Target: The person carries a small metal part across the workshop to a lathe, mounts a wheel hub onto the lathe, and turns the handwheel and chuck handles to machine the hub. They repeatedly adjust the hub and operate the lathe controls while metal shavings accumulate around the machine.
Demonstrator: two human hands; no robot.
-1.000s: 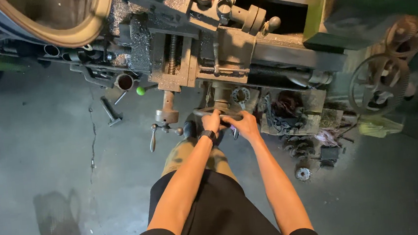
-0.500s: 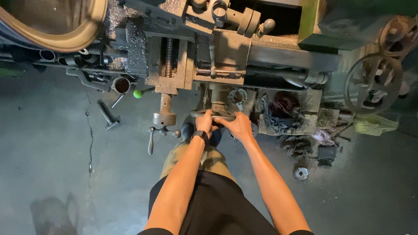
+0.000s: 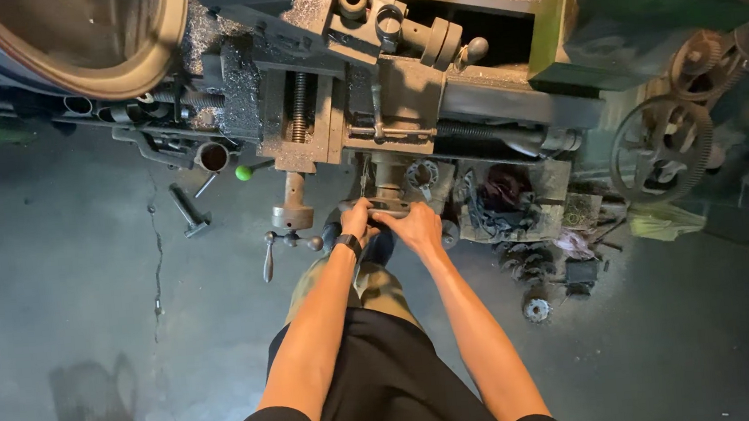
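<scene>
The handwheel sat at the front of the lathe carriage, just below the apron, and you had both hands on it. Your left hand had its fingers curled over the near rim, and your right hand was wrapped across the rim beside it. You seemed to be mid-turn, cranking the carriage along. Carrying on would have called for a steady pull and a fresh grip. Just left hung the cross-slide crank; loose gears lay on the concrete floor.
</scene>
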